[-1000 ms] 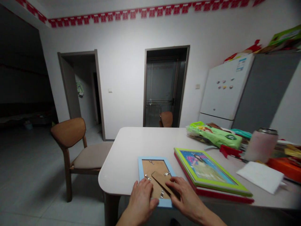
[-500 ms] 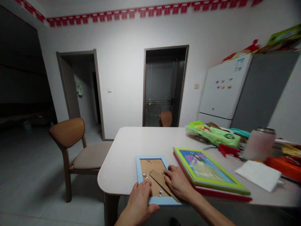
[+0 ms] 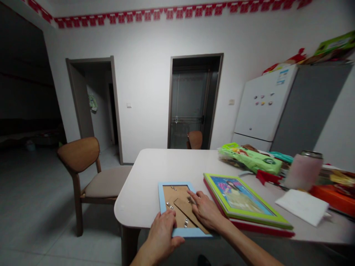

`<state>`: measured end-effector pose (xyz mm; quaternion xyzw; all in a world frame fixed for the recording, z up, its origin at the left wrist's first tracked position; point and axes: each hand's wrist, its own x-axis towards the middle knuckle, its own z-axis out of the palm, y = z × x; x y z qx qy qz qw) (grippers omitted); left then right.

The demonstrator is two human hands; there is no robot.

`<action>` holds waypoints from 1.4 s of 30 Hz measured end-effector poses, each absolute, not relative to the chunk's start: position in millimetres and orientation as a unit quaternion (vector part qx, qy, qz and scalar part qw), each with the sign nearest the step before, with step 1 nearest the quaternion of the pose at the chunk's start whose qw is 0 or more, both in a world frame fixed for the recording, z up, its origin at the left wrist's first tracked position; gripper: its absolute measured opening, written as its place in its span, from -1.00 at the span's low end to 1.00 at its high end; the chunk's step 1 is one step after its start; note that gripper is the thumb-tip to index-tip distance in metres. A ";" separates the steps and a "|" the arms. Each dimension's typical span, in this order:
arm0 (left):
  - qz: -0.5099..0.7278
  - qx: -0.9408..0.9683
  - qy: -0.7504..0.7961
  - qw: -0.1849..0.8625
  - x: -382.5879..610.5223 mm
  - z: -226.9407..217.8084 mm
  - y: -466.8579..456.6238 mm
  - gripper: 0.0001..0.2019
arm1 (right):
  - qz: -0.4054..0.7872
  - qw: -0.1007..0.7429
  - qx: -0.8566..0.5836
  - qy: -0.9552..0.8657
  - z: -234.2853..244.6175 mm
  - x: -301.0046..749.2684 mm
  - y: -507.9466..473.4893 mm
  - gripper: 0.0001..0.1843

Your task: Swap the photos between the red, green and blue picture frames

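A light-blue picture frame [image 3: 161, 197] lies back side up near the table's front edge. Its brown backing board [image 3: 180, 193] carries a slanting stand leg [image 3: 190, 215] and several small metal clips [image 3: 169, 205]. My left hand [image 3: 164, 228] is closed around the frame's lower left part, thumb at the bottom edge. Over the frame's right side lies my right hand [image 3: 206, 210], fingers apart, index finger stretched onto the backing by a clip partly hidden beneath it. Close to the right hand, a green-framed picture [image 3: 244, 195] rests on a red frame [image 3: 263, 229].
On the table's right are a green package [image 3: 257, 160], a pink jar [image 3: 303, 171], white folded paper [image 3: 302, 207] and an orange-red box [image 3: 332, 197]. A wooden chair [image 3: 79, 155] stands left of the white table [image 3: 166, 162]; a fridge [image 3: 263, 103] is behind.
My right hand's index finger has stretched out further up the backing board. The frame and both hands appear slightly further left and higher in view. My left hand keeps its hold.
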<state>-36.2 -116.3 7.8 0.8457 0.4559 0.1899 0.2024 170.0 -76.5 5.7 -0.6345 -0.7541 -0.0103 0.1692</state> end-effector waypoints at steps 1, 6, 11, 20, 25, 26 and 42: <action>0.191 0.847 0.454 0.200 -36.3 7.4 -115.7 -0.41 | -0.010 0.157 -0.636 -0.755 6.5 169.3 -76.2 -0.57; 0.199 0.848 0.454 0.188 -35.2 8.4 -115.1 -0.45 | 0.008 0.162 -0.638 -0.753 7.9 165.5 -76.2 -0.68; 0.205 0.847 0.455 0.183 -35.6 11.9 -117.7 -0.55 | 0.007 0.197 -0.634 -0.747 1.9 167.6 -75.9 -0.69; 0.233 0.851 0.424 0.202 -44.4 2.7 -106.0 -0.60 | -0.015 0.239 -0.539 -0.808 4.7 158.0 -105.4 -0.65; 0.249 0.852 0.404 0.221 -45.9 -0.8 -103.2 -0.56 | 0.034 0.229 -0.442 -0.867 15.9 142.2 -132.4 -0.71; 0.250 0.852 0.402 0.222 -46.0 -1.1 -103.2 -0.56 | 0.037 0.227 -0.440 -0.868 17.3 141.4 -134.8 -0.71; 0.281 0.844 0.393 0.232 -47.4 -2.6 -106.2 -0.61 | 0.044 0.188 -0.517 -0.834 9.2 111.5 -69.8 -0.71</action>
